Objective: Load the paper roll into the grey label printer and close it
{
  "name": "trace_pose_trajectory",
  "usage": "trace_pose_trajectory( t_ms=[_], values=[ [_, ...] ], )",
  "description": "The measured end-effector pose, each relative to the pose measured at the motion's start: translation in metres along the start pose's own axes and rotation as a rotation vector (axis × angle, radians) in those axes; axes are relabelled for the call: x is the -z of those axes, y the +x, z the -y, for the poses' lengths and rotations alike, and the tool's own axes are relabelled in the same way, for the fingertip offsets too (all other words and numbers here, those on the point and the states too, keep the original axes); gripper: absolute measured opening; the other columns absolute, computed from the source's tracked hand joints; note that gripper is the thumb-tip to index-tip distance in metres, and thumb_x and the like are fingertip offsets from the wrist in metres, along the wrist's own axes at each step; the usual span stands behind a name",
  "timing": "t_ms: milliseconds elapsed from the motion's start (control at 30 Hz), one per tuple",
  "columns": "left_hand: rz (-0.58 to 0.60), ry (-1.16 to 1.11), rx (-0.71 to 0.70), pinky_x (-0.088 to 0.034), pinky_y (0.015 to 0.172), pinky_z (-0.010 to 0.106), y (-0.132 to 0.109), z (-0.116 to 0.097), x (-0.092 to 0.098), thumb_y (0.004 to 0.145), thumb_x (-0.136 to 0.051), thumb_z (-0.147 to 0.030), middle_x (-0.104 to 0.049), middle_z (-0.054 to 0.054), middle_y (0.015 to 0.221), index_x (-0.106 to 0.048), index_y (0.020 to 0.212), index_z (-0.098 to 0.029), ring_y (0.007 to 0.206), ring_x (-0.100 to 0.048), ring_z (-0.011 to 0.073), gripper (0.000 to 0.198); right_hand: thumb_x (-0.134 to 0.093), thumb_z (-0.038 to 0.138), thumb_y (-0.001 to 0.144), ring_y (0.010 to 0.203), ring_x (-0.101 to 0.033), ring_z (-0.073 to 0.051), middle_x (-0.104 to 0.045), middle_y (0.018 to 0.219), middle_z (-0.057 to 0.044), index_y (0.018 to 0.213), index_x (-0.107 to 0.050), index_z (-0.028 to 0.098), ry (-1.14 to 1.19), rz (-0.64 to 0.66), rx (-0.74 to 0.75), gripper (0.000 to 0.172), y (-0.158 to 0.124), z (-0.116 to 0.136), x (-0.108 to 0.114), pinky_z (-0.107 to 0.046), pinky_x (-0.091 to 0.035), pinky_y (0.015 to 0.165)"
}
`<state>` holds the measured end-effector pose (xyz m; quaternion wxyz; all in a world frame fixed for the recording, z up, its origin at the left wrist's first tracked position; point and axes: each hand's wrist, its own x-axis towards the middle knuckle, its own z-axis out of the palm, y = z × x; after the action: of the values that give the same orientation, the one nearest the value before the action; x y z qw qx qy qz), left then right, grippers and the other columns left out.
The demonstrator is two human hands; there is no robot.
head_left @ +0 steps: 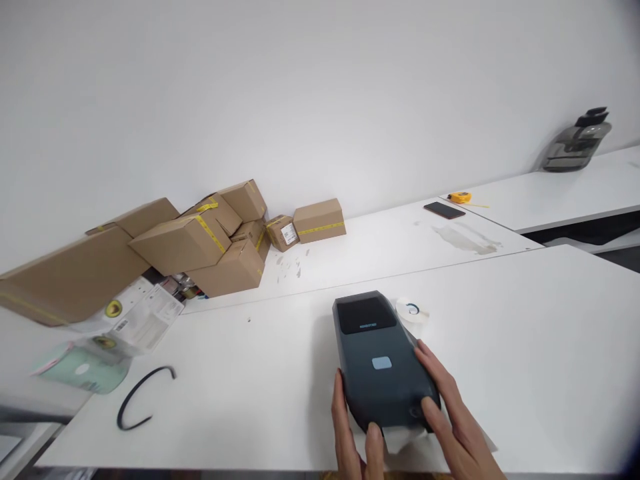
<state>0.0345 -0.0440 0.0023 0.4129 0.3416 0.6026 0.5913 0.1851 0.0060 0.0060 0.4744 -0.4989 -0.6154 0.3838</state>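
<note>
A dark blue-grey label printer (387,393), with a black display at its far end and a pale square button, is held between both hands above the white table. My left hand (345,437) grips its near left edge, fingers along the side and thumb at the bottom. My right hand (457,420) wraps the right side, its thumb pressed near the lower right corner. Whitish paper (400,437) shows below the near end, partly hidden by the hands. Just behind the printer's right side lies a small white roll of labels (409,311).
Cardboard boxes (180,243) with yellow tape are piled at the back left. A black curved band (131,395), a mint-green pouch (85,367) and papers (153,313) lie on the left. Farther right are a phone (444,211), a yellow tape measure (460,198) and a bottle (575,147).
</note>
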Motion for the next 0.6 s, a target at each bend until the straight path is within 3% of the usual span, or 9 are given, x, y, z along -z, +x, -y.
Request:
trace_pose_trajectory(
  t_ms=[67, 133, 233, 367, 433, 500, 600],
  values=[
    [-0.057, 0.039, -0.085, -0.023, 0.125, 0.04, 0.002, -0.003, -0.002, 0.09, -0.053, -0.058, -0.031, 0.005, 0.164, -0.037, 0.153, -0.026, 0.152, -0.025, 0.0304, 0.073, -0.039, 0.051, 0.1, 0.152, -0.022, -0.032, -0.025, 0.166, 0.001, 0.156, -0.025, 0.04, 0.096, -0.001, -0.096, 0.059, 0.001, 0.004, 0.002, -0.054, -0.033, 0.12],
    [-0.085, 0.05, -0.165, -0.023, 0.125, 0.037, 0.006, -0.011, -0.005, 0.093, -0.048, -0.058, -0.031, 0.004, 0.164, -0.04, 0.152, -0.024, 0.153, -0.023, 0.0282, 0.068, -0.039, 0.054, 0.099, 0.152, -0.022, -0.032, -0.027, 0.165, 0.001, 0.156, -0.028, 0.038, 0.123, -0.005, -0.102, 0.06, 0.006, 0.01, 0.005, -0.053, -0.027, 0.123],
    [-0.065, 0.052, -0.226, -0.023, 0.124, 0.033, 0.018, -0.028, -0.004, 0.096, -0.043, -0.058, -0.031, 0.003, 0.164, -0.041, 0.152, -0.024, 0.154, -0.021, 0.0247, 0.065, -0.039, 0.056, 0.098, 0.152, -0.024, -0.032, -0.028, 0.165, -0.001, 0.155, -0.031, 0.035, 0.045, -0.015, 0.017, 0.061, 0.025, 0.023, 0.013, -0.052, -0.025, 0.124],
    [-0.006, 0.097, -0.314, -0.022, 0.124, 0.034, 0.05, -0.061, -0.001, 0.099, -0.036, -0.058, -0.033, 0.001, 0.164, -0.045, 0.149, -0.027, 0.152, -0.025, 0.0222, 0.06, -0.032, 0.059, 0.1, 0.152, -0.023, -0.03, -0.03, 0.164, -0.001, 0.156, -0.028, 0.035, -0.134, 0.008, 0.272, 0.062, 0.075, 0.051, 0.023, -0.052, -0.02, 0.124],
    [-0.024, 0.097, -0.365, -0.025, 0.124, 0.035, 0.075, -0.076, -0.003, 0.099, -0.034, -0.058, -0.045, 0.003, 0.157, -0.051, 0.144, -0.026, 0.148, -0.034, 0.0223, 0.058, -0.026, 0.062, 0.1, 0.149, -0.028, -0.03, -0.037, 0.161, -0.001, 0.153, -0.034, 0.034, -0.182, 0.011, 0.349, 0.06, 0.105, 0.067, 0.025, -0.051, -0.023, 0.123],
    [-0.066, 0.068, -0.367, -0.032, 0.12, 0.036, 0.101, -0.085, -0.008, 0.099, -0.035, -0.057, -0.056, 0.007, 0.147, -0.059, 0.135, -0.022, 0.141, -0.045, 0.0237, 0.055, -0.021, 0.064, 0.1, 0.141, -0.042, -0.03, -0.049, 0.152, -0.005, 0.148, -0.042, 0.031, -0.188, 0.001, 0.388, 0.062, 0.134, 0.083, 0.023, -0.05, -0.033, 0.117],
    [-0.026, 0.106, -0.261, -0.036, 0.116, 0.039, 0.131, -0.08, -0.017, 0.094, -0.052, -0.052, -0.055, 0.011, 0.147, -0.056, 0.134, -0.02, 0.138, -0.048, 0.0264, 0.052, -0.018, 0.064, 0.101, 0.124, -0.057, -0.03, -0.061, 0.138, -0.008, 0.139, -0.05, 0.028, -0.176, -0.018, 0.366, 0.062, 0.172, 0.103, 0.018, -0.049, -0.044, 0.106]
  ],
)
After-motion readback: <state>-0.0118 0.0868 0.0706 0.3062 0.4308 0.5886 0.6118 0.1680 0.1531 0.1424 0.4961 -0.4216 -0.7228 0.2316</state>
